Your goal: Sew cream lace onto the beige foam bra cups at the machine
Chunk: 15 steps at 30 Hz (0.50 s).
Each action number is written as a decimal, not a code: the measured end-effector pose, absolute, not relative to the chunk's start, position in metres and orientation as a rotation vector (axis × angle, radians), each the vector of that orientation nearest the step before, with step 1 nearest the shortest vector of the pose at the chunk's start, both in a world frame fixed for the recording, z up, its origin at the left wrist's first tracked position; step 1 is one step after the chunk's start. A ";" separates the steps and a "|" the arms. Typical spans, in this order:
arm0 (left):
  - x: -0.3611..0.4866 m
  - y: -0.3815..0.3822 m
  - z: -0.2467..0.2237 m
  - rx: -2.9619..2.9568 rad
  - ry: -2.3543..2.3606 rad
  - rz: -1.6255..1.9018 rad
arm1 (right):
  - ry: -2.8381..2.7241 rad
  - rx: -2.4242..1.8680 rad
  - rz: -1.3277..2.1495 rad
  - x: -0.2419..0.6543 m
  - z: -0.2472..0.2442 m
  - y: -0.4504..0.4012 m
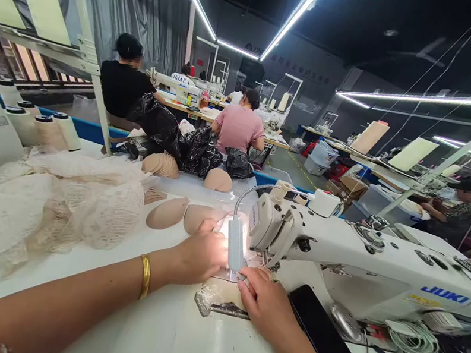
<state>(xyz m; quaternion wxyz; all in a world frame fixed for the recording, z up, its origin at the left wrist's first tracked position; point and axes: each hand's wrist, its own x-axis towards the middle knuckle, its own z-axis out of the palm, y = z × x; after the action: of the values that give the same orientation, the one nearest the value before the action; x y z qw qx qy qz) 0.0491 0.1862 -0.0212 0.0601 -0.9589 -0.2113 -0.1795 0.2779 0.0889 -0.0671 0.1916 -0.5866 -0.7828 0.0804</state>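
Note:
My left hand (pixel 199 255), with a gold bangle at the wrist, is closed with fingers curled beside the lit sewing area. A small lamp (pixel 235 246) on a bent neck hangs in front of its fingertips, and its glare hides what they grip. My right hand (pixel 263 295) lies just below the needle end of the white sewing machine (pixel 320 233). Its thumb and fingers are drawn together at the edge of the lit work; the piece there is too small to make out. Beige moulded cups (pixel 167 213) lie on the table beyond my left hand.
Sheer lace fabric (pixel 44 211) is heaped at left. A black phone (pixel 327 345) lies right of my right hand. Thread cones (pixel 62 129) stand at far left. Stacked cups (pixel 161 165) and black plastic bags (pixel 201 151) sit beyond the table. Several people work at machines farther off.

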 end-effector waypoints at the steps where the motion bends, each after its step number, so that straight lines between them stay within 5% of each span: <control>1: 0.046 0.191 -0.017 -2.880 -0.769 -0.564 | -2.205 -1.644 0.216 0.278 -0.068 0.089; 5: 0.039 0.214 -0.006 -2.717 -1.162 -0.622 | -2.188 -1.636 0.149 0.280 -0.070 0.090; 15: 0.057 0.231 -0.007 -2.854 -1.157 -0.423 | -2.044 -1.720 -0.168 0.319 -0.109 0.103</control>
<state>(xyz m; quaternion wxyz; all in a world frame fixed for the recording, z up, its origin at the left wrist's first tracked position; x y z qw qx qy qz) 0.0566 0.2315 -0.0068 0.0166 -0.9180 -0.3721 -0.1362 0.3190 0.1029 -0.1093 0.2306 -0.6252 -0.7431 -0.0610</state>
